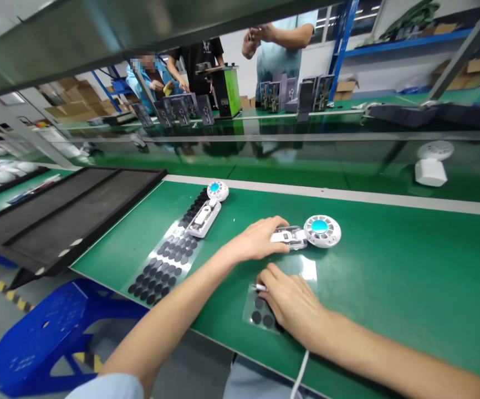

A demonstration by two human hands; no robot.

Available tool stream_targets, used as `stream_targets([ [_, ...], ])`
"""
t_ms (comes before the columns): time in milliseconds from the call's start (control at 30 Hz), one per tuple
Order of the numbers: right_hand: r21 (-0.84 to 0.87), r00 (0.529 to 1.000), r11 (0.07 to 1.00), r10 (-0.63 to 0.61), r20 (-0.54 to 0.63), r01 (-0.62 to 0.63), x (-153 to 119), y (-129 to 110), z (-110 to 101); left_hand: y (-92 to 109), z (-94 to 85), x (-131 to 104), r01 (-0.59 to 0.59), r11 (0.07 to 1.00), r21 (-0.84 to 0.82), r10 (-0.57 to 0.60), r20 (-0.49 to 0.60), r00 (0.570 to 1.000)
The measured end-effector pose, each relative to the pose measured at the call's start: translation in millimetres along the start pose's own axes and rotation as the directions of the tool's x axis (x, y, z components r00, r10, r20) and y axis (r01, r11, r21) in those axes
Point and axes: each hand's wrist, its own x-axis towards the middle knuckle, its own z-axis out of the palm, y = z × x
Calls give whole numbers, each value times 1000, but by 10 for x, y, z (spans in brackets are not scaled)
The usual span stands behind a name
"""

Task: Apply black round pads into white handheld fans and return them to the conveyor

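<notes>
My left hand (264,238) grips the body of a white handheld fan (322,231) that lies on the green table, its round head with a blue centre pointing right. Just below, my right hand (292,299) is closed on a white cable plug (260,287), and the white cable (301,374) runs down off the front edge. Under the right fingers lies a small clear sheet with black round pads (257,317). A second white fan (204,218) rests at the left on a larger sheet of black round pads (157,277).
A black tray (65,213) lies at the left above a blue stool (42,332). Across the table runs a green conveyor (265,160) carrying another white fan (431,172). Behind it stand small boxes (204,110), a green-sided machine (229,91) and several people.
</notes>
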Motion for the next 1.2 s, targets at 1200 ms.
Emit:
stream_targets([
  [1200, 497, 926, 868, 180, -331, 8, 28, 595, -931, 265, 551, -56, 79, 481, -873, -296, -77, 952],
])
